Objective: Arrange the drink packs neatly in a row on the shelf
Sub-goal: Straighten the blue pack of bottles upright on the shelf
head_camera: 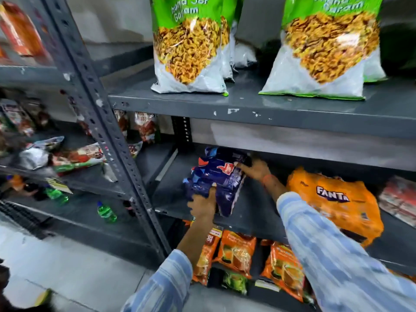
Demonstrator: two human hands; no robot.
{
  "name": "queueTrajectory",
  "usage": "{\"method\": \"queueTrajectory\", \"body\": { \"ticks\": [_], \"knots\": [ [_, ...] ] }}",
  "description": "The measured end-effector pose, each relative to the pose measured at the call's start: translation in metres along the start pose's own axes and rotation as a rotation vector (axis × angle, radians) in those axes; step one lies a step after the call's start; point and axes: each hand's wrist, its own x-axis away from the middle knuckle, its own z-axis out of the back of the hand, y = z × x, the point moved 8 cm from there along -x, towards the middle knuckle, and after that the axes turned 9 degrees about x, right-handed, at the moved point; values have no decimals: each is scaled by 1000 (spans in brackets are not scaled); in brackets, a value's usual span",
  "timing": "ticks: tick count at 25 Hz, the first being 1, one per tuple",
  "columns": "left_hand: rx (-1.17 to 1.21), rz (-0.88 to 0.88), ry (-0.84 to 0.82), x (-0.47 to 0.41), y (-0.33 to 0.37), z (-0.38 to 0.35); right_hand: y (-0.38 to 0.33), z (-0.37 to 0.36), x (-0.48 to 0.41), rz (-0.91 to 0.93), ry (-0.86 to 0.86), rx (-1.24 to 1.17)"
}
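Observation:
A dark blue drink pack [216,179] lies on the grey middle shelf [252,221], toward its left end. My left hand [203,204] grips its near front corner. My right hand [255,168] holds its far right side, fingers on the wrap. To the right an orange Fanta drink pack [335,203] sits on the same shelf, with a gap between it and the blue one. At the far right edge a red and white drink pack [398,199] is partly cut off.
Green snack bags [191,48] [326,48] stand on the shelf above. Orange snack packets [236,253] fill the shelf below. A slotted grey upright [108,131] stands to the left. Green bottles [107,212] and loose packets lie on the left-hand shelves.

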Motion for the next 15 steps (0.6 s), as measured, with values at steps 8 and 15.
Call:
{"method": "queueTrajectory", "body": {
  "ticks": [8,15],
  "knots": [
    [216,137,-30,-23,-12,-19,1,-9,-17,-54,-281,-364],
    [63,-138,-101,-23,19,-7,38,-20,10,-185,-33,-746]
  ]
}}
